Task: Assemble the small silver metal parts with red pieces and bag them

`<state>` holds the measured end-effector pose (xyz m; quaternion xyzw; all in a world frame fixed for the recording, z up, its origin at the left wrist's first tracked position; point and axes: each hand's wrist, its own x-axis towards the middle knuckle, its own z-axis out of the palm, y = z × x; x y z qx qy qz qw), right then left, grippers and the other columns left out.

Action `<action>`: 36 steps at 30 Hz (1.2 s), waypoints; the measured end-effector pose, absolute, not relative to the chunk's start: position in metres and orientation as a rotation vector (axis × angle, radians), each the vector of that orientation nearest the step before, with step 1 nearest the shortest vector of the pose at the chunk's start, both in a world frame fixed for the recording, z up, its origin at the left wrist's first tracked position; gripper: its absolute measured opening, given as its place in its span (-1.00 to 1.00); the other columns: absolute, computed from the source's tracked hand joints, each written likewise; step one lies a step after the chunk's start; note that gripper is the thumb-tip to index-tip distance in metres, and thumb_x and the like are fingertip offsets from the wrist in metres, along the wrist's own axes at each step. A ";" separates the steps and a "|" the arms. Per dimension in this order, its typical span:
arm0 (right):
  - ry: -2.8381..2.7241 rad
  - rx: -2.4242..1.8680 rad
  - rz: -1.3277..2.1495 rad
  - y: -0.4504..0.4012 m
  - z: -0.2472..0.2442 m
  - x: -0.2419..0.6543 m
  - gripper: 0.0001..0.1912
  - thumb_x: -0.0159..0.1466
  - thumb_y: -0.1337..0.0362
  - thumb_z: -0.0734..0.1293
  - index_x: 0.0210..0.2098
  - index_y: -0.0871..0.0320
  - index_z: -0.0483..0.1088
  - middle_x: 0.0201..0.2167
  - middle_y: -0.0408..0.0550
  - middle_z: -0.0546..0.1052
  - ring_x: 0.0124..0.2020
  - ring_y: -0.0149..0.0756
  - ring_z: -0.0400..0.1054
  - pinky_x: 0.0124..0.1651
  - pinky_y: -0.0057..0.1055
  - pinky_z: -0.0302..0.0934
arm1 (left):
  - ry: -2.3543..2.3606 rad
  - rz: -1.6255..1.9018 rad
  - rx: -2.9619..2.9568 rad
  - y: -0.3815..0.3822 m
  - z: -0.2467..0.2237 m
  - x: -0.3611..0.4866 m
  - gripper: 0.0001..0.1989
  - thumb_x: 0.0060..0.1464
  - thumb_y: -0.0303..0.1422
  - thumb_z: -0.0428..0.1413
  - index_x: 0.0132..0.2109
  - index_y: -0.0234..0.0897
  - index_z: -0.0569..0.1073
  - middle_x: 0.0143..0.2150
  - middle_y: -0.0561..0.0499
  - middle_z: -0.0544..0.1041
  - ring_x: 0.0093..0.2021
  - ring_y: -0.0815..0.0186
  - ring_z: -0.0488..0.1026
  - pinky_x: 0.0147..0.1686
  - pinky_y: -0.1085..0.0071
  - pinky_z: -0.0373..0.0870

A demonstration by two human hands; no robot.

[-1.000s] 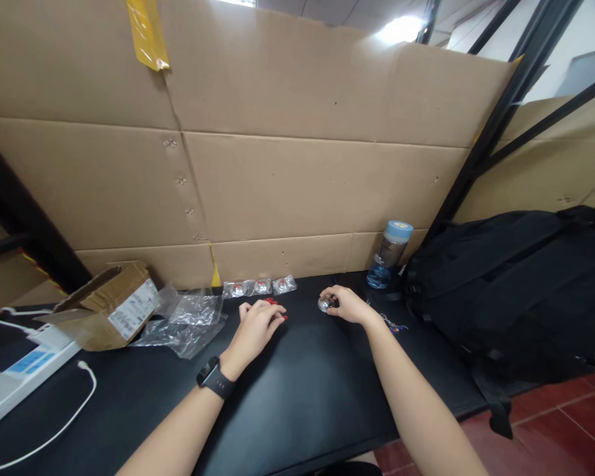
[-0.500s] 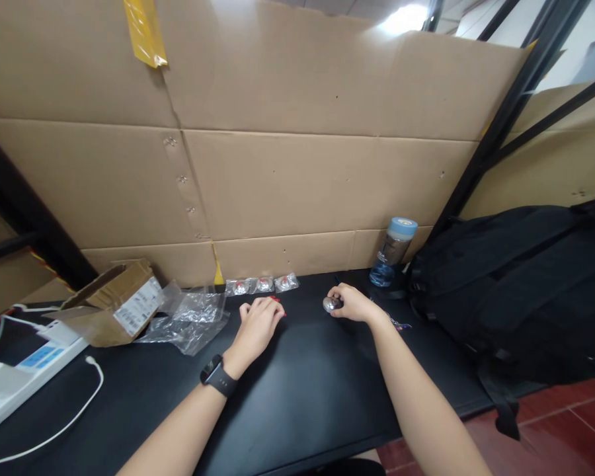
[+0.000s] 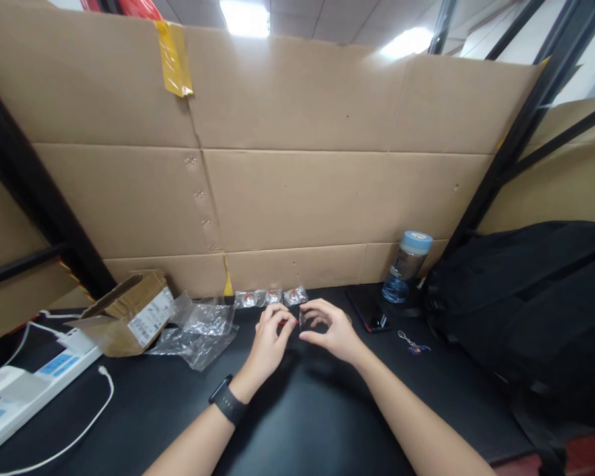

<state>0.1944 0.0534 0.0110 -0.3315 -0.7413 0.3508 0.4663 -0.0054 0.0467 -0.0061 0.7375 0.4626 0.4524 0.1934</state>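
Two bare forearms are reaching in over the black bench (image 3: 287, 423), and we are wearing a dark wristwatch (image 3: 228, 400) on the left. Our hands are coming closer together than a moment ago, so the small parts in them are now almost meeting. We are bending both wrists inward and keeping the fingers curled, with the hands near each other but not clasped. Our left hand (image 3: 268, 338) is pinching a small red piece (image 3: 296, 322); we are gripping a thin shiny piece (image 3: 301, 320), seen nearly edge-on, between the thumb and fingers of our right hand (image 3: 338, 334). We are not managing to tell whether the two pieces are touching. Beyond our right hand, a keychain (image 3: 415, 346) and a dark phone (image 3: 371, 317) are lying on the bench; to the left, we are seeing crumpled plastic bags (image 3: 198, 330) beside an open cardboard box (image 3: 129, 320). Farther off, three clear packets (image 3: 272, 297) with red bits are lining the foot of the cardboard wall (image 3: 297, 198), and a blue-capped bottle (image 3: 404, 268) is standing near the backpack (image 3: 520, 311).
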 end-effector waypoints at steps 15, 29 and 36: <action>-1.745 -0.821 0.910 0.050 -0.003 0.179 -0.41 0.06 0.13 0.58 0.06 0.04 0.43 0.00 0.02 0.52 -0.09 -0.17 0.53 -0.13 -0.30 0.43 | 1.415 1.236 2.169 0.037 -0.002 -0.003 -0.82 0.31 -0.31 -0.01 -0.18 -0.15 0.49 0.03 -0.06 0.42 0.10 0.15 0.34 0.05 0.18 0.24; -1.966 -0.858 0.797 0.047 0.015 0.187 -0.70 0.43 0.08 0.22 -0.29 0.12 0.45 -0.21 -0.04 0.50 -0.15 -0.27 0.40 -0.10 -0.35 0.27 | 1.479 1.330 2.271 0.033 0.000 0.000 -0.86 0.29 -0.32 0.05 -0.19 -0.14 0.51 -0.03 -0.02 0.43 0.04 0.16 0.36 0.01 0.20 0.17; -2.013 -0.899 0.752 0.049 0.009 0.187 -0.76 0.43 0.19 0.22 -0.31 0.13 0.42 -0.21 -0.05 0.44 -0.17 -0.30 0.36 -0.16 -0.39 0.26 | 1.461 1.366 2.254 0.034 -0.003 -0.002 -0.86 0.32 -0.32 0.01 -0.14 -0.14 0.47 -0.03 -0.02 0.45 0.04 0.18 0.37 0.02 0.21 0.17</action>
